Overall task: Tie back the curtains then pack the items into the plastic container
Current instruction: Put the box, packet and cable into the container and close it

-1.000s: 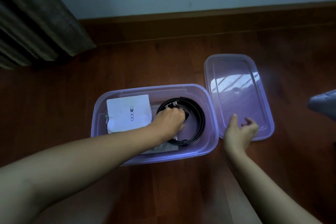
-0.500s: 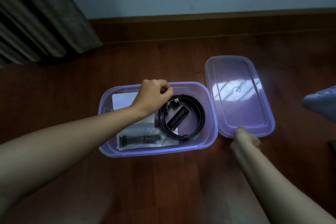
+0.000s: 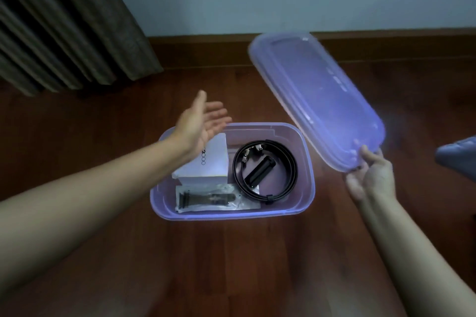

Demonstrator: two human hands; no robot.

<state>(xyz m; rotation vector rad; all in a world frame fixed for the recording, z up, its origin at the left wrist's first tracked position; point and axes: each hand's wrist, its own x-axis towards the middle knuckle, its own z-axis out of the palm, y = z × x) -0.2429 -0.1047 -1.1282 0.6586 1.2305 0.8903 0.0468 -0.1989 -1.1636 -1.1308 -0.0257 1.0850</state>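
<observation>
A translucent purple plastic container (image 3: 306, 183) stands on the wooden floor. Inside lie a white box (image 3: 211, 165), a coiled black belt (image 3: 291, 175) with a black bar (image 3: 260, 170) in its middle, and a clear packet holding a dark strap (image 3: 213, 199). My right hand (image 3: 371, 177) grips the near corner of the purple lid (image 3: 314, 100), which is raised and tilted above the container's right side. My left hand (image 3: 203, 123) hovers open, palm up, over the container's back left corner, holding nothing.
Grey-brown curtains (image 3: 67, 26) hang at the upper left, down to the floor. A pale wall with a brown skirting board (image 3: 206, 51) runs along the back. A blue-grey cloth object (image 3: 458, 157) lies at the right edge.
My right hand has lifted the lid off the floor and tilted it up. My left hand has left the container and opened, palm up.
</observation>
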